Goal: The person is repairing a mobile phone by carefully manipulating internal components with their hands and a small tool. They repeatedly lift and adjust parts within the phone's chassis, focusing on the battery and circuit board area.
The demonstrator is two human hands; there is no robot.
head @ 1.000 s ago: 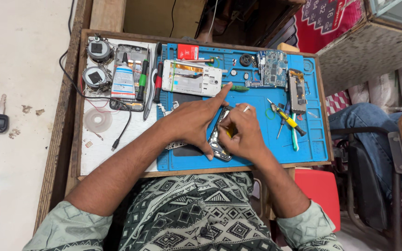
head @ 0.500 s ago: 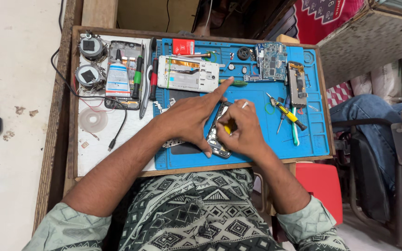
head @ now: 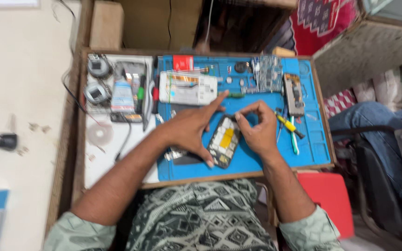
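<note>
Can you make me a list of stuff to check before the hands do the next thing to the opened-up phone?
1. Left hand steadies the opened phone: ok, palm and thumb lie along its left side.
2. Right hand is on the phone: ok, its fingertips pinch at the top edge.
3. Phone lies on the blue mat: ok.
4. Screwdrivers within reach: ok, just right of the right hand.
5. Small part between the right fingertips: cannot tell, picture is blurred.
6. Loose screws near the phone: cannot tell, too small to see.
</note>
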